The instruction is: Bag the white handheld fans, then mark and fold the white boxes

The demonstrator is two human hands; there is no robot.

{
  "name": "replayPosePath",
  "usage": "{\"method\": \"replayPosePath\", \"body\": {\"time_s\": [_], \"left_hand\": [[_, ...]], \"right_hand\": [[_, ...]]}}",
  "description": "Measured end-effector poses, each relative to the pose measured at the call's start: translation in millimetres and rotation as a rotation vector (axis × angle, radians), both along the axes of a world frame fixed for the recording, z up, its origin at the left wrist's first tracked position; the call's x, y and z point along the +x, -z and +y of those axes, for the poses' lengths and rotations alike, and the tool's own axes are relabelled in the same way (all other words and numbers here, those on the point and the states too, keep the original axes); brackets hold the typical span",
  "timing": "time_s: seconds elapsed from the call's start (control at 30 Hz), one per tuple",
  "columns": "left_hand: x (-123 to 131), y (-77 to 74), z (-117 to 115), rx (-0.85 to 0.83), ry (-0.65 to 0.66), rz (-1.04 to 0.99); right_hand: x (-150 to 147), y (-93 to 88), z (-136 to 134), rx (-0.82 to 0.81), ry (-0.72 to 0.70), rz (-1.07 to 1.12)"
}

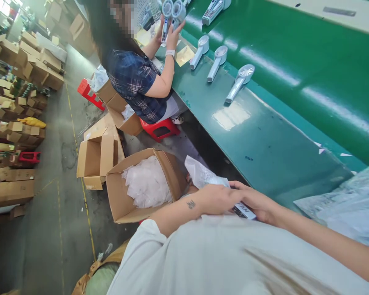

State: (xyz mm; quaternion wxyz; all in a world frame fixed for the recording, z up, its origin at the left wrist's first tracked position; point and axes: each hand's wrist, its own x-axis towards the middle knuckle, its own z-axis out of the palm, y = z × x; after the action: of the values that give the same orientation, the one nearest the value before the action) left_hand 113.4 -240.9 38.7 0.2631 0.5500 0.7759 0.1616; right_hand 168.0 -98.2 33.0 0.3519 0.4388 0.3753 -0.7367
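Note:
Close to my body, my left hand [219, 198] and my right hand [254, 200] are closed together around what looks like a handheld fan. Only its pale end with a dark strip and lettering [245, 211] sticks out below my fingers. A translucent plastic bag [199, 171] rises from the other side of my left hand, and how far it covers the fan is hidden. On the green table [249, 143], three pale blue handheld fans, a near one [240, 83], a middle one [217, 62] and a far one [199, 52], lie in a row.
A co-worker [138, 82] on a red stool [160, 130] holds two fans [173, 16]. Beside me stands a carton [123, 213] of white plastic bags [149, 182]. More clear bags [350, 209] lie at the table's right end. A green conveyor belt [279, 53] runs behind the table.

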Motion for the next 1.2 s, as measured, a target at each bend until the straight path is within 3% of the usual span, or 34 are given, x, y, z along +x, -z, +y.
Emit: {"method": "replayPosePath", "body": {"time_s": [0.13,0.2,0.33,0.43,0.5,0.67,0.73,0.8,0.9,1.0,1.07,1.13,1.2], "left_hand": [[-5,3.6,-3,-0.080,-0.147,-0.087],[-5,5.7,-3,-0.110,-0.180,-0.165],[-3,5.7,-2,-0.195,-0.364,-0.290],[-6,4.1,0,-0.166,-0.287,-0.393],[-9,5.9,0,-0.138,-0.266,-0.444],[-15,23.7,-2,0.027,-0.353,-0.530],[-17,29.1,-2,0.056,-0.358,-0.570],[-18,28.3,-1,0.041,-0.384,-0.584],[-22,13.3,0,0.037,-0.503,-0.547],[-32,-12.8,-3,0.105,-0.555,-0.532],[-41,-31.3,-3,0.166,-0.543,-0.523],[-51,-47.6,3,0.263,-0.421,-0.498],[-55,-59.5,17,0.369,-0.139,-0.507]], "right_hand": [[7,16.7,5,0.137,0.079,-0.027],[11,23.5,13,0.293,-0.044,0.069],[19,30.2,36,0.764,-0.453,0.480],[19,32.1,44,0.762,-0.522,0.593],[18,34.6,41,0.672,-0.456,0.557],[18,47.9,29,0.446,-0.135,0.397],[16,50.0,28,0.473,-0.164,0.366],[13,43.8,30,0.616,-0.256,0.386],[10,15.0,37,0.712,-0.306,0.497],[15,-24.0,46,0.485,-0.248,0.585],[23,-43.9,50,0.382,-0.094,0.574],[34,-54.7,50,0.305,0.155,0.518],[44,-57.9,43,0.181,0.422,0.416]]}}
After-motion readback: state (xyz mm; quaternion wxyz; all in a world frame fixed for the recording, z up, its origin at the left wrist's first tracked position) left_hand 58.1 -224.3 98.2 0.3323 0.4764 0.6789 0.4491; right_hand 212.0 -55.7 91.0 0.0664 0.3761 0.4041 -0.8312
